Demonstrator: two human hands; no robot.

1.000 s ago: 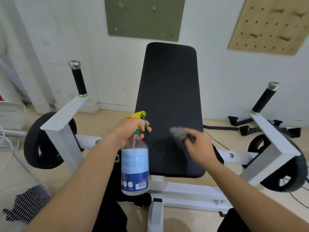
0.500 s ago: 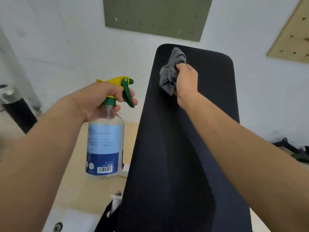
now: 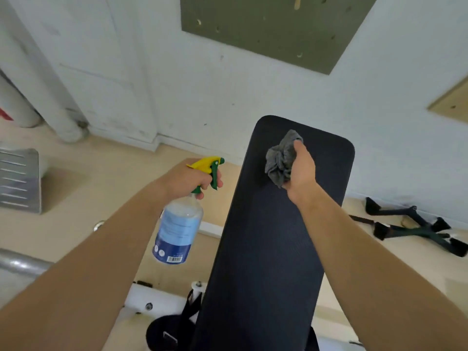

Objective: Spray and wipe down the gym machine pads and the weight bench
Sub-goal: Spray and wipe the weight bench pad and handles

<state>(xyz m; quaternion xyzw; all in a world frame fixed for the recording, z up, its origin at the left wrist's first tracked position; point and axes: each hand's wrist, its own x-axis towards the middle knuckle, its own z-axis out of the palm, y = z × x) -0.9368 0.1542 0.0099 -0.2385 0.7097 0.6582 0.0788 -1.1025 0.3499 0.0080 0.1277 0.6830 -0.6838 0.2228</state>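
The long black back pad [image 3: 268, 249] of the weight bench runs from the bottom centre up toward the wall. My right hand [image 3: 300, 171] presses a crumpled grey cloth [image 3: 281, 158] against the pad near its top end. To the left of the pad, my left hand [image 3: 187, 179] grips the neck of a clear spray bottle [image 3: 177, 229] with a blue label and a yellow and green trigger head. The bottle hangs over the floor, apart from the pad.
White frame parts [image 3: 157, 300] of the machine lie below the bottle. Black cable handles [image 3: 410, 226] lie on the floor at the right by the white wall [image 3: 253, 92]. A metal step [image 3: 19, 181] stands at the left. A steel bar [image 3: 20, 264] crosses the lower left.
My right hand with the cloth went from the pad's lower part up to its top end. In the last half second it shifted slightly rightward. The view has tilted lower.
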